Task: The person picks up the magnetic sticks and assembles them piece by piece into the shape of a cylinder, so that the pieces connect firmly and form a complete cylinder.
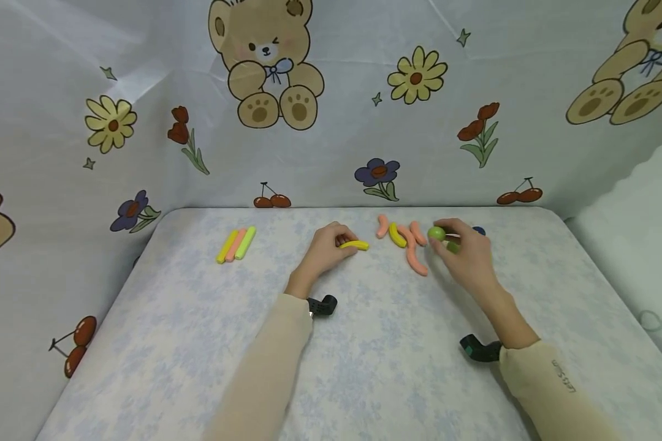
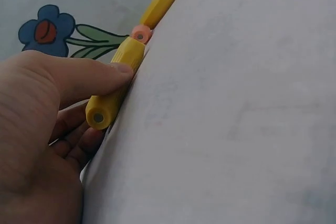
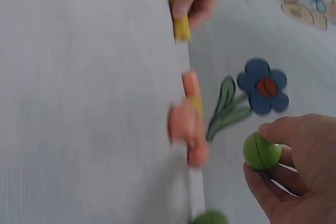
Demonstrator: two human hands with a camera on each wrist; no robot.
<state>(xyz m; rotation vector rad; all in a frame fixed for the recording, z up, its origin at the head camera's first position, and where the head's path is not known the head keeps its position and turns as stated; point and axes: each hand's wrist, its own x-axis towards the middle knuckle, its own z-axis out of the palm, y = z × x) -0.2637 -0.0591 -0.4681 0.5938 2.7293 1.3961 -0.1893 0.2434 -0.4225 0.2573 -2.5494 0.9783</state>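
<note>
A bear-and-flower-printed pale cloth [image 1: 342, 122] backs a blue-mottled white counter [image 1: 391, 367]; lettering starting "Let's" marks one cream sleeve [image 1: 551, 380]. Left of a wavy pink rod [image 1: 411, 252], the left hand [image 1: 325, 248] clamps its fingers on a curved yellow rod [image 1: 355, 245], with three straight sticks [image 1: 236, 245] farther left; right of it, the right hand [image 1: 467, 251] pinches a glossy green ball [image 1: 436, 233].
</note>
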